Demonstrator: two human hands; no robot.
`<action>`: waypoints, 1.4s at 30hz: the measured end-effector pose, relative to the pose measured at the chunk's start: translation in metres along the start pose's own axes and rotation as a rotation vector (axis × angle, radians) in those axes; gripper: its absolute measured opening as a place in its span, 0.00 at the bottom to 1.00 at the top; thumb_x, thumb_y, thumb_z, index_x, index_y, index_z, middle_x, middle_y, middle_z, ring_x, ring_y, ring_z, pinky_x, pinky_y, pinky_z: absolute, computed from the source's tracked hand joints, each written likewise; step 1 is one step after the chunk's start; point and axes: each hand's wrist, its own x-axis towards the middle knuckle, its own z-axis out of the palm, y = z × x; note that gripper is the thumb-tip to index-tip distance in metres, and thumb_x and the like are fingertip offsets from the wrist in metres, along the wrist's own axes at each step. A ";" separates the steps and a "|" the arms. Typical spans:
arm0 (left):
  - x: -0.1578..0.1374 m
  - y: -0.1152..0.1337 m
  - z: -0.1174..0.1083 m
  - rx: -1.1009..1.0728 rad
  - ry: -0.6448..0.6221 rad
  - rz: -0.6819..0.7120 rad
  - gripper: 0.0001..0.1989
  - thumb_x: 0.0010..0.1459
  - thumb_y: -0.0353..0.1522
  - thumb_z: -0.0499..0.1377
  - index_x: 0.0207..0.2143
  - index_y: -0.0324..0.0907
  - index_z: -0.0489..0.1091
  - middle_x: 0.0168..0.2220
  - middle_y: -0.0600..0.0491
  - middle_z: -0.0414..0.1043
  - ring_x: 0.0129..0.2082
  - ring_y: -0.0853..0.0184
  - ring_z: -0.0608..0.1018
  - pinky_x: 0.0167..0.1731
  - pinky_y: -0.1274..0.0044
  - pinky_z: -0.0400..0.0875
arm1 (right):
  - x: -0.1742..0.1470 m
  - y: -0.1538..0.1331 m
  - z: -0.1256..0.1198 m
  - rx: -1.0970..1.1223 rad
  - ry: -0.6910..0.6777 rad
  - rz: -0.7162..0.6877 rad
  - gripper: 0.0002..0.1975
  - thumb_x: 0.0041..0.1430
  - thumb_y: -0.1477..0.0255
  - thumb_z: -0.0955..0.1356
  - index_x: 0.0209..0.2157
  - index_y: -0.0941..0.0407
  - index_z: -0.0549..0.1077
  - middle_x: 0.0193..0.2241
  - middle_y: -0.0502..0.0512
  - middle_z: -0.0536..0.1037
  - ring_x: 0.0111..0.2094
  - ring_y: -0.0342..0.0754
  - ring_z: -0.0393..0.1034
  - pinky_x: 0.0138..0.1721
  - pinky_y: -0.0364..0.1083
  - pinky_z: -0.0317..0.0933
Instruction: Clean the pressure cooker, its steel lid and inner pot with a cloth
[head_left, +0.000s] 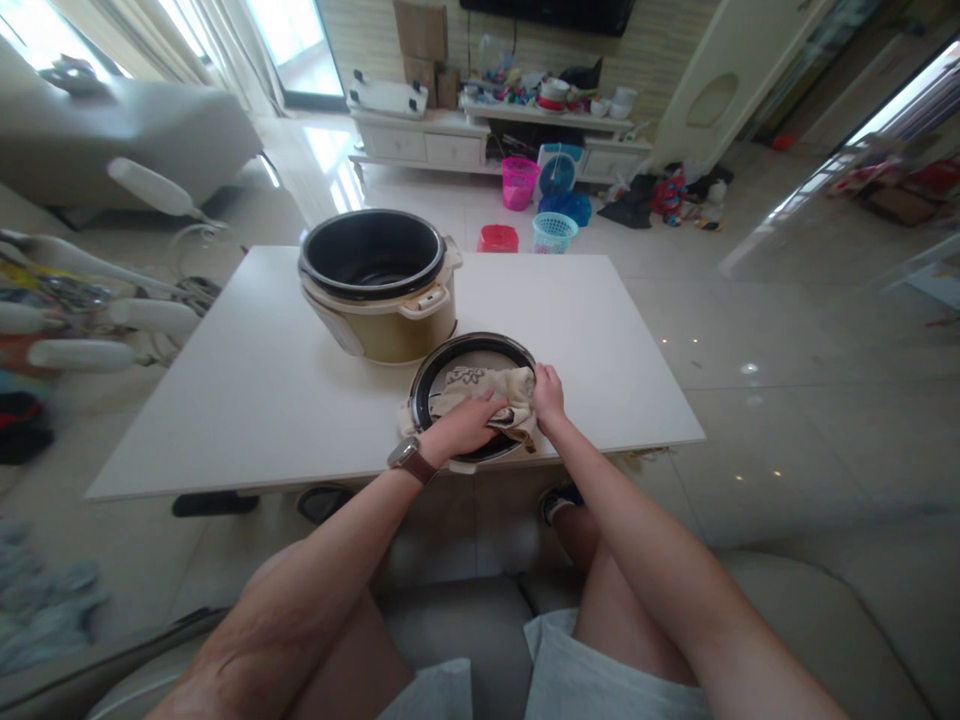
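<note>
Left grip [461, 426] rests on cloth [480, 385] inside lid [426, 383].

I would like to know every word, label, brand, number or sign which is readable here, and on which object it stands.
There is no readable text in this picture.
Cooker: any marks on its side or handle are too small and blurred.
Cloth: a dark printed pattern, no letters I can make out.
Lid: no writing can be made out.
Watch: its screen shows nothing readable.
</note>
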 end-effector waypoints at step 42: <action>0.018 -0.018 0.009 -0.054 0.059 -0.051 0.30 0.66 0.28 0.53 0.70 0.51 0.64 0.75 0.49 0.56 0.77 0.46 0.52 0.70 0.42 0.51 | -0.002 0.002 0.003 0.045 -0.012 0.005 0.17 0.65 0.53 0.61 0.30 0.50 0.66 0.31 0.48 0.74 0.37 0.49 0.66 0.41 0.46 0.58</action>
